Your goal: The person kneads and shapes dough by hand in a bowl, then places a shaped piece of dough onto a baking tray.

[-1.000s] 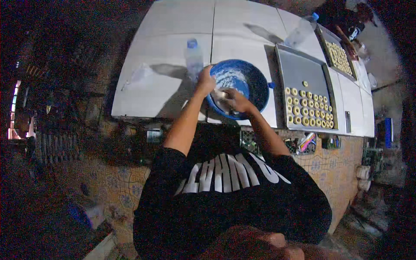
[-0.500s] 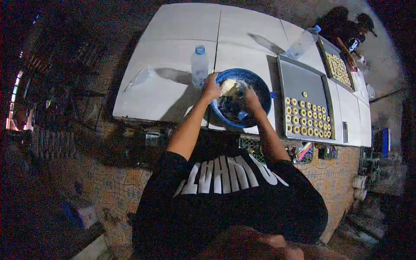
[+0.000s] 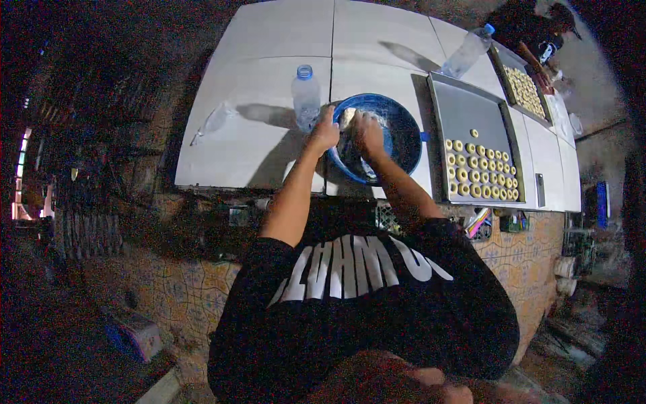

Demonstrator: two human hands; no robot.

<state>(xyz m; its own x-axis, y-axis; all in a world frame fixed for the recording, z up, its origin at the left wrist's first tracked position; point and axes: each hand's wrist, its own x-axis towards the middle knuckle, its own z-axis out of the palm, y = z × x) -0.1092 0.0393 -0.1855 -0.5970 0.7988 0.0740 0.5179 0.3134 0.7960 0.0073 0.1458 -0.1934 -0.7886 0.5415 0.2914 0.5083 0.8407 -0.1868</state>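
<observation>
Watching from afar through the head view, I find the right hand [image 3: 368,137] down inside the blue bowl [image 3: 404,114], its fingers bent against a pale lump of dough [image 3: 347,118]. Half a second ago that hand was blurred over the right part of the bowl, apart from the lump; now it has come across to the left and meets it. As I judge it, that puts the hand's work on the dough itself rather than on the bowl's floor. I cannot tell whether those fingers are pressed together or spread, since the knuckles hide the tips.

The left hand [image 3: 326,133] is clamped on the bowl's left rim, as before, which I take to be what steadies it. The dough lies against the inner wall near that grip, and whitish smears mark the blue around it.

Just beyond the left hand, a clear bottle [image 3: 306,97] stands upright on the white table [image 3: 269,34]. Right of the bowl I see a metal tray [image 3: 464,101], its near part set with rows of pale rings [image 3: 474,161], one sitting apart from the rest.
</observation>
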